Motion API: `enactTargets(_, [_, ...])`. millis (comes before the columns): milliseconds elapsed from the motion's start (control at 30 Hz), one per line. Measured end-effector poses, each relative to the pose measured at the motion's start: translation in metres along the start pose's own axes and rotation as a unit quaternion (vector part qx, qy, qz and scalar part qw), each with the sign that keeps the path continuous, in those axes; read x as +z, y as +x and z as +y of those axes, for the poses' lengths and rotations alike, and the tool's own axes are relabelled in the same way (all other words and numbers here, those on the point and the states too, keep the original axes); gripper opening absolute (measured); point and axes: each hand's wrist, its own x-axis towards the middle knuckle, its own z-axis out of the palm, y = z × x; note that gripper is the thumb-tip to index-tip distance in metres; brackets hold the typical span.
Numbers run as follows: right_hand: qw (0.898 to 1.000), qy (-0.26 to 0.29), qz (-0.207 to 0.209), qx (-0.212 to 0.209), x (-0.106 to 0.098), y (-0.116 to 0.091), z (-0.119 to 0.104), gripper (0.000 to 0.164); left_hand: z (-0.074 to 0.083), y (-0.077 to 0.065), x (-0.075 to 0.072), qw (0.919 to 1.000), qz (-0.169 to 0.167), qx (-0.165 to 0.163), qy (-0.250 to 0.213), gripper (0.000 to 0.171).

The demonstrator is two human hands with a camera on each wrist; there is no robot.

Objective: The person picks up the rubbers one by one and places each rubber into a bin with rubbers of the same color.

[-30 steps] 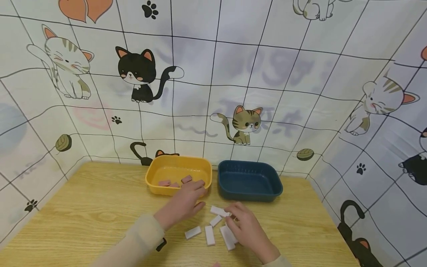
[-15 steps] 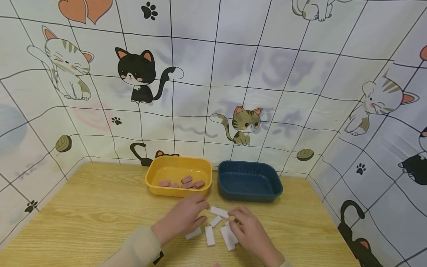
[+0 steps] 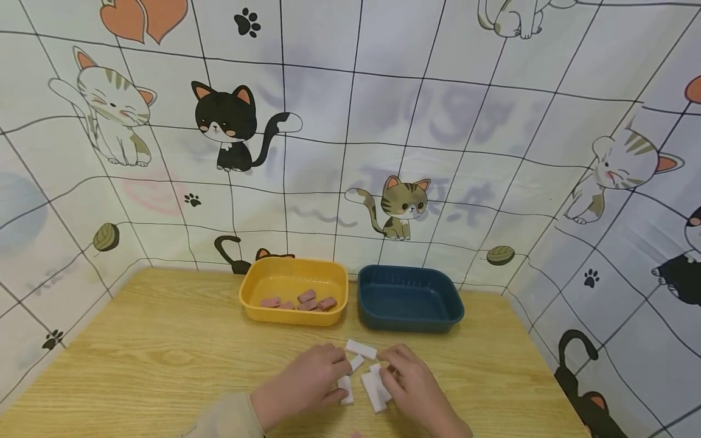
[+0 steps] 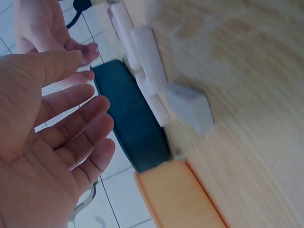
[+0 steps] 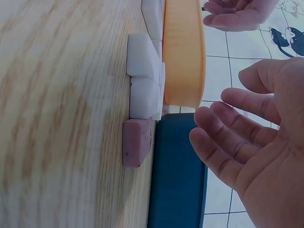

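Note:
Several white blocks (image 3: 374, 392) lie loosely grouped on the table in the head view. My left hand (image 3: 306, 380) hovers over the left part of the group and covers some of them. In the left wrist view its fingers (image 4: 85, 123) are loosely bent with nothing between them. My right hand (image 3: 413, 389) is at the group's right side, partly hiding blocks there. Its fingers (image 5: 223, 147) are relaxed and hold nothing in the right wrist view. One pink block (image 5: 137, 142) with dark specks sits at the end of the white blocks (image 5: 143, 56).
A yellow basket (image 3: 257, 312) with several pink blocks (image 3: 306, 296) stands at the back of the wooden table (image 3: 137, 353). Beside it is a dark blue basket (image 3: 411, 319) with nothing visible inside. Behind them hangs a cat-patterned cloth (image 3: 323, 121).
My left hand has drawn back from the yellow basket to the white blocks, uncovering pink blocks in the basket. My right hand has shifted slightly to the right and nearer.

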Motion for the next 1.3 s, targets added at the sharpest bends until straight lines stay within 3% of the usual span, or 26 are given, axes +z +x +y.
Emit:
enactTargets(300, [1.0, 0.008, -0.021, 0.021, -0.001, -0.001, -0.004, 0.017, 0.013, -0.004, 0.011, 0.9986, -0.036, 0.024, -0.03, 0.011])
enactTargets(533, [0.999, 0.017, -0.026, 0.027, 0.001, -0.003, -0.004, 0.016, 0.016, -0.007, 0.016, 0.9969, -0.034, 0.051, -0.051, 0.014])
enactTargets(733, [0.998, 0.025, -0.043, 0.046, 0.001, -0.005, -0.004, 0.015, 0.02, -0.009, 0.023, 0.9936, -0.074, 0.047, -0.072, 0.023])
enactTargets(933, [0.997, 0.01, -0.06, 0.046, 0.001, -0.007, -0.004, 0.014, 0.026, -0.011, 0.027, 0.9925, -0.079, 0.044, -0.083, 0.021])
enactTargets(1300, [0.993, 0.01, -0.1, 0.062, 0.004, -0.015, 0.0, 0.012, 0.033, -0.01, 0.036, 0.9943, -0.068, 0.082, -0.008, 0.013])
